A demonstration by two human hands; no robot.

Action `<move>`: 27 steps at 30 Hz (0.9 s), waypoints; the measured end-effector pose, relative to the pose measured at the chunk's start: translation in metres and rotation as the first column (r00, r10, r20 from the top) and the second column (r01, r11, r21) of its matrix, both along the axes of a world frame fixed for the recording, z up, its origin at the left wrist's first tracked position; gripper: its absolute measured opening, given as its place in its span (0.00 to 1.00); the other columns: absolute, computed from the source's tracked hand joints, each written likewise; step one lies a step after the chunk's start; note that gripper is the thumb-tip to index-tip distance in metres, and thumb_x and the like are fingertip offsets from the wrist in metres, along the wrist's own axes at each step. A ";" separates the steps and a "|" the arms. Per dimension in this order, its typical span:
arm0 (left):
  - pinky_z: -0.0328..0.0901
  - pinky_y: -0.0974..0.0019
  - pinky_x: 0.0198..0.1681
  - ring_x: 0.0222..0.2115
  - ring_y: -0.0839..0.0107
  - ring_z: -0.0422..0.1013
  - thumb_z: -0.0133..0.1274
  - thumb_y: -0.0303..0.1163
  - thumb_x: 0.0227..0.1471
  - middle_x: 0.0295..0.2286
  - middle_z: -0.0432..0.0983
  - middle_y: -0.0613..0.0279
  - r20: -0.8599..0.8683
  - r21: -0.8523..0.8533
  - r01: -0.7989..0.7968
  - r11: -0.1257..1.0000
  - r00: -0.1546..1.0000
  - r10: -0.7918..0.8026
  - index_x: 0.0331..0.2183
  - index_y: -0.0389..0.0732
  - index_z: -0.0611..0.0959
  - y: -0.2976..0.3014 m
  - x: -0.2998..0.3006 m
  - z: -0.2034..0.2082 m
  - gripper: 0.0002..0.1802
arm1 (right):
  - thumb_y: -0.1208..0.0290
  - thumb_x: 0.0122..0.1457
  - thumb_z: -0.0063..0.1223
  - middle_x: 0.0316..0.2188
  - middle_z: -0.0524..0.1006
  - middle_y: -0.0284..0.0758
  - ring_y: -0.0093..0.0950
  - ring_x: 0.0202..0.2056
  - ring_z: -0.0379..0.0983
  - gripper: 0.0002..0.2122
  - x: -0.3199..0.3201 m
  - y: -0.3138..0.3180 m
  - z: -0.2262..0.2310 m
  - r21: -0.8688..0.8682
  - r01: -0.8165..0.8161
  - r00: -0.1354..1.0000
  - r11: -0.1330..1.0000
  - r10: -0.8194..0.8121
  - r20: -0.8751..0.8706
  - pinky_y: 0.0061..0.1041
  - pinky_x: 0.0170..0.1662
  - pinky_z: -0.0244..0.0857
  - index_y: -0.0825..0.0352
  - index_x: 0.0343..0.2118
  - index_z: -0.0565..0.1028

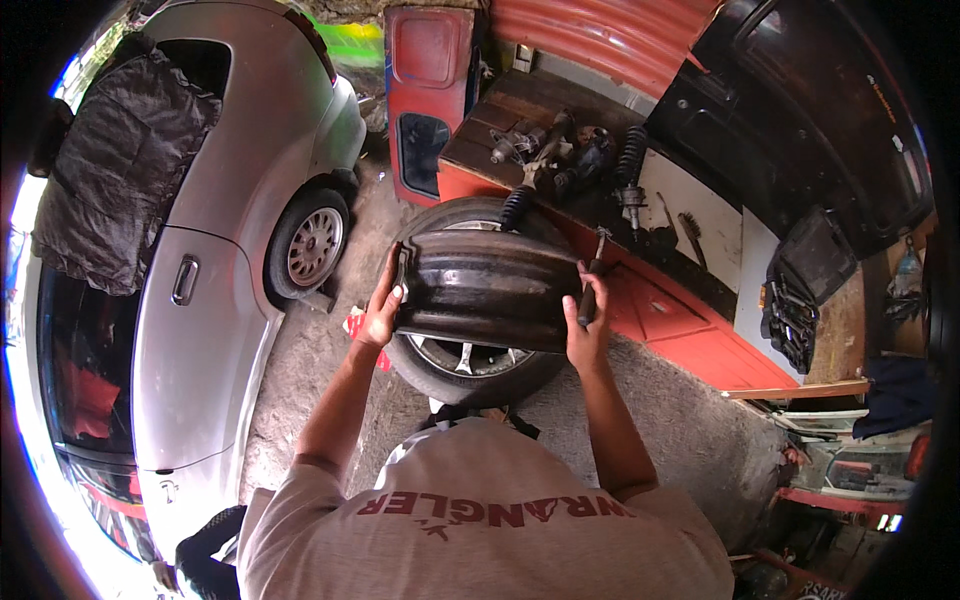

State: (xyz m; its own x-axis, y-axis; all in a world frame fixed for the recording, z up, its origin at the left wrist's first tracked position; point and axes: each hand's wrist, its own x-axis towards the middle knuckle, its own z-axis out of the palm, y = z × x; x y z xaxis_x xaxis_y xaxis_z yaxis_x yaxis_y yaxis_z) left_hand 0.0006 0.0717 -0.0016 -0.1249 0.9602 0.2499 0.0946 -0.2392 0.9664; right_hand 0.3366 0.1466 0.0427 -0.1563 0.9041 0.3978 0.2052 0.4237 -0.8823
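Gripping a bare dark wheel rim at both sides: left hand is clamped on its left edge, right hand is closed on a dark tool handle against its right edge. Directly under the grip, a tyred wheel is lying flat; beyond it, a red workbench.
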 end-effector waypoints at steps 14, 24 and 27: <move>0.32 0.48 0.66 0.67 0.56 0.41 0.48 0.52 0.57 0.65 0.48 0.49 -0.342 -0.105 0.017 0.994 0.938 -0.052 0.66 0.46 0.49 0.042 0.073 0.065 0.44 | 0.66 0.63 0.53 0.56 0.65 0.37 0.29 0.58 0.60 0.23 0.072 0.015 -0.037 -0.225 0.119 0.961 0.967 -0.169 -0.220 0.31 0.62 0.50 0.66 0.59 0.62; 0.34 0.60 0.67 0.67 0.59 0.39 0.49 0.50 0.57 0.66 0.44 0.49 -0.142 -0.062 0.048 0.997 0.988 -0.056 0.66 0.37 0.48 0.012 0.017 0.029 0.47 | 0.73 0.64 0.48 0.61 0.63 0.46 0.36 0.63 0.56 0.20 0.030 -0.003 -0.036 0.012 0.028 0.993 1.000 -0.027 -0.114 0.35 0.65 0.46 0.66 0.58 0.60; 0.33 0.61 0.67 0.68 0.61 0.35 0.48 0.48 0.58 0.67 0.38 0.50 -0.171 -0.019 0.103 0.995 0.980 -0.105 0.66 0.36 0.44 0.005 0.012 0.027 0.47 | 0.73 0.64 0.49 0.60 0.64 0.46 0.36 0.63 0.57 0.20 0.023 -0.003 -0.035 -0.003 0.036 0.997 0.999 -0.036 -0.075 0.35 0.65 0.45 0.66 0.58 0.60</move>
